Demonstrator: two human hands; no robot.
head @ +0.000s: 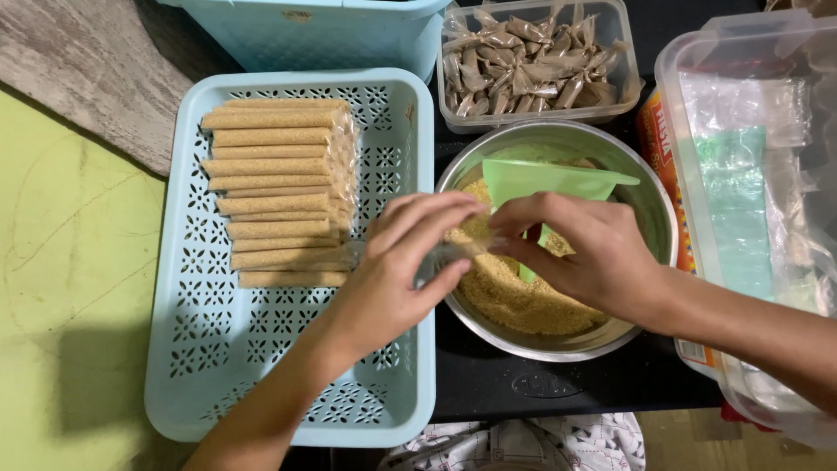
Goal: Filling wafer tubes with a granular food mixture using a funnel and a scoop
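Both hands, left hand (397, 262) and right hand (580, 249), are pinched shut on a small clear bag (453, 253) over the near-left rim of the steel bowl (649, 209) of golden crumbs, with roughly ten filled tubes (279, 192) already stacked in the blue basket (187, 349), plenty left.

2 blue baskets (183, 288), 1 steel bowl (656, 209), 2 clear tubs (628, 52).
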